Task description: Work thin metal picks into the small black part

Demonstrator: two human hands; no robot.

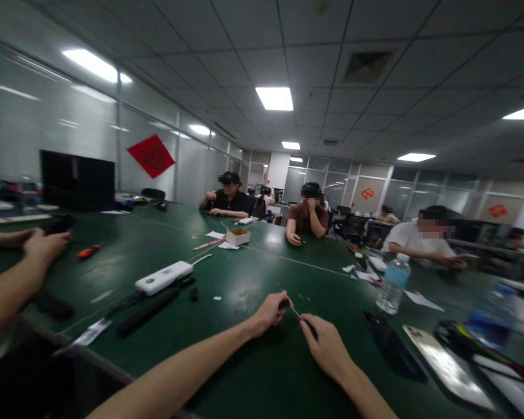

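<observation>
Currently, left hand (267, 315) pinches a small dark part (283, 303); right hand (329, 344), at four o'clock, grips a thin-shafted tool (295, 313) pointing toward ten; a loosened pinch could cause slippage

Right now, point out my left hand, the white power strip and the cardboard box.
Left hand (268, 315), head view: back of the hand.
White power strip (163, 278), head view: middle of its top.
Cardboard box (239, 238), head view: near wall.
</observation>
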